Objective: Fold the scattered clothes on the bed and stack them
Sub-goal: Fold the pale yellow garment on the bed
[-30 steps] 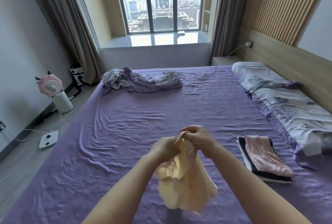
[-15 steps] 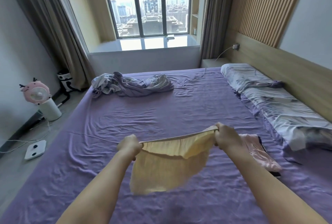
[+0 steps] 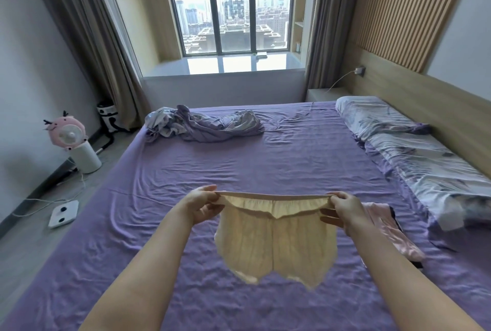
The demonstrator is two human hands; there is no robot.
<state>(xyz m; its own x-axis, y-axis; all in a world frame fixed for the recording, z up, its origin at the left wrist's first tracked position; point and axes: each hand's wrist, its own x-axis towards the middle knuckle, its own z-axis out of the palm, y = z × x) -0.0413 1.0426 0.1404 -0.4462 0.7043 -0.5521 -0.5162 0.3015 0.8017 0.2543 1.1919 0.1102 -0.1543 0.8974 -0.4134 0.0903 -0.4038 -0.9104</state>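
- Hands up front: left hand (image 3: 200,204) and right hand (image 3: 342,209) each pinch an end of the waistband of pale yellow shorts (image 3: 276,240), stretched taut
- shorts hang over the purple bed (image 3: 279,160) (not touching it)
- folded pink stack (image 3: 382,227) just right
- no readable writing anywhere

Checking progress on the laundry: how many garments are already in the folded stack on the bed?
2 visible: a pink garment on top and a black one beneath it, stacked on the bed behind the right forearm. The arm covers part of the stack, so more may be hidden.
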